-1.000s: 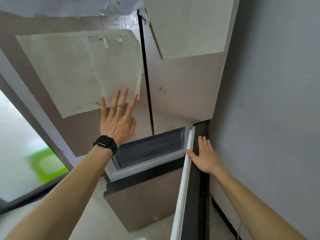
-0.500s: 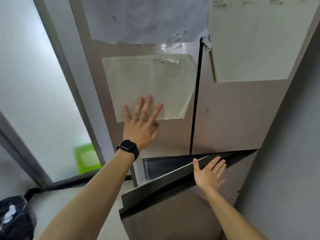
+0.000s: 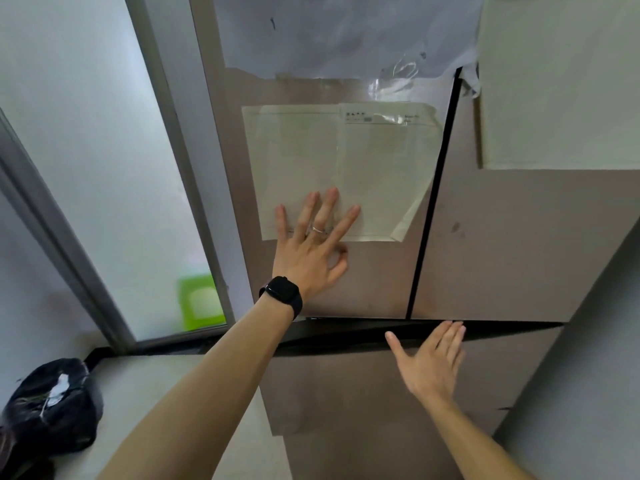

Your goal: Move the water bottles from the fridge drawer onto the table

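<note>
A tall grey-brown fridge [image 3: 502,244] fills the view. My left hand [image 3: 311,247], with a black watch and a ring, lies flat with spread fingers on the upper left door, over the lower edge of a taped paper sheet [image 3: 343,168]. My right hand [image 3: 429,362] is flat and open against the top of the lower drawer front [image 3: 329,386]. Only a thin dark gap [image 3: 346,332] shows above the drawer front. No water bottle and no table are in view.
A grey wall [image 3: 588,393] stands close on the right of the fridge. A frosted glass door [image 3: 104,168] with a grey frame is on the left, with something green [image 3: 201,303] behind it. A black bag [image 3: 52,407] lies on the floor at lower left.
The drawer stood wide out with its dark interior showing; its front has swung in to a thin gap. My right hand moved from its edge to flat on its face. My left hand stayed.
</note>
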The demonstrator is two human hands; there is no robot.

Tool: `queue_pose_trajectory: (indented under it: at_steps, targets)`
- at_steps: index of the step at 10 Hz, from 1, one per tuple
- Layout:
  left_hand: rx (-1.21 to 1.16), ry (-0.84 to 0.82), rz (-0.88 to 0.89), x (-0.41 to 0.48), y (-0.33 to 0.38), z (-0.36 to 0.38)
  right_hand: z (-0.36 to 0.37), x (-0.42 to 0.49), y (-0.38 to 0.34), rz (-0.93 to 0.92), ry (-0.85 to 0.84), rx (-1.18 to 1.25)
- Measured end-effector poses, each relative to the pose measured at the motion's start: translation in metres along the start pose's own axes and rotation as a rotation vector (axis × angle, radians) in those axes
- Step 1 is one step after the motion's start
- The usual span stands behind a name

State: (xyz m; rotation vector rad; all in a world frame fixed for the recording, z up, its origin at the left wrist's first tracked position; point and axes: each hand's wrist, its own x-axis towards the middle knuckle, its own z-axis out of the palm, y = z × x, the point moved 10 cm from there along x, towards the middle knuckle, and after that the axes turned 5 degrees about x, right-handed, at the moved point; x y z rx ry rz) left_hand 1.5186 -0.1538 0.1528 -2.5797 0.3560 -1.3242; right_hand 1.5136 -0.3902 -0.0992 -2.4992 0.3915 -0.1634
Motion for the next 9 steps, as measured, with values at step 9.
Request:
queue_pose_trajectory:
  at_steps: [9]
  targets:
    - [-0.017,-0.042,-0.008,0.002,0.007,0.004,-0.034,-0.002,-0.015,-0.161,-0.171,-0.128]
